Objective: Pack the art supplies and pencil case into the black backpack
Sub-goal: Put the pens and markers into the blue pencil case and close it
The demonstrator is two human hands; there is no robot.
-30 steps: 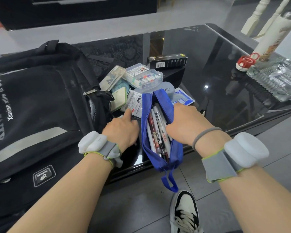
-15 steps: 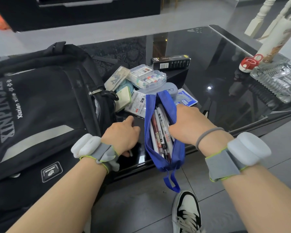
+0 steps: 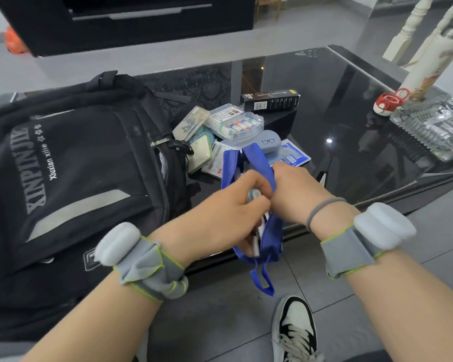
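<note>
The black backpack (image 3: 76, 178) lies flat on the left of the glass table (image 3: 351, 105). A blue pencil case (image 3: 272, 239) stands unzipped at the table's front edge, with pens showing inside. My right hand (image 3: 296, 194) grips its right rim. Over the opening, my left hand (image 3: 228, 205) pinches a small pale item (image 3: 254, 195), blurred. Behind the case lie a clear box of coloured tubes (image 3: 236, 124), a grey glasses case (image 3: 268, 143), a green pad (image 3: 200, 154), a blue packet (image 3: 293, 155) and a black box (image 3: 270, 100).
Red scissors (image 3: 390, 100) and a clear plastic pack (image 3: 434, 126) lie at the table's right end beside a tall patterned roll (image 3: 429, 61). My shoe (image 3: 293, 330) is on the tiled floor below the case. A black cabinet (image 3: 131, 19) stands beyond the table.
My left hand has moved right from the table beside the backpack to the pencil case opening and now pinches a small pale item. My right hand stays on the case's rim.
</note>
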